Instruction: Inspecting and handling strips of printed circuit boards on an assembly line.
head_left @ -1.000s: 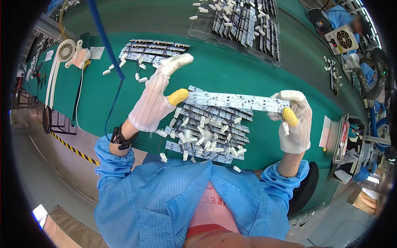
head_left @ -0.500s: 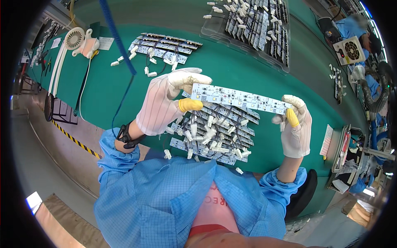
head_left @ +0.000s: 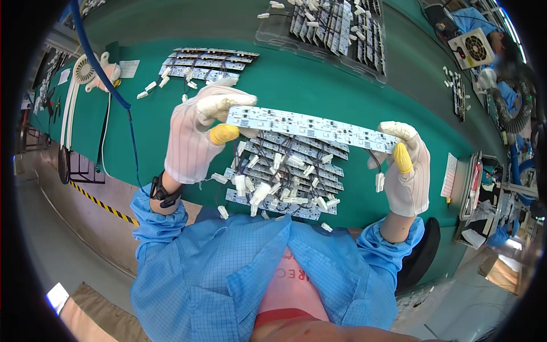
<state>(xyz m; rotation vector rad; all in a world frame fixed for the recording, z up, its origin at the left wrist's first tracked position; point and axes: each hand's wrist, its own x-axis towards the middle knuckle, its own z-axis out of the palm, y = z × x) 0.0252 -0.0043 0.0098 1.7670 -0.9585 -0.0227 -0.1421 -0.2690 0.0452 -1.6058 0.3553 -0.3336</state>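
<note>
A long white LED circuit board (head_left: 310, 126) is held up level between my two gloved hands, its component side facing me. My left hand (head_left: 205, 125) pinches the left end, with the yellow-covered thumb on the near side. At the other end, my right hand (head_left: 405, 162) grips the board between a yellow-covered thumb and the fingers. A white connector (head_left: 380, 182) on a dark wire hangs beside my right hand. Beneath the held board lies a pile of similar boards (head_left: 273, 208), with white plugs and dark wires spread over them.
Another stack of boards (head_left: 208, 61) lies at the back left. A clear plastic tray (head_left: 319, 52) full of boards stands at the back. A small fan (head_left: 85, 72) sits at far left, near a hanging blue coiled hose (head_left: 94, 57). A bin (head_left: 472, 194) is at right.
Both hands still hold the board, which has come nearer and spread wider in view. My left hand has moved left. The connector now dangles clear by my right hand. The whole view has shifted slightly.
</note>
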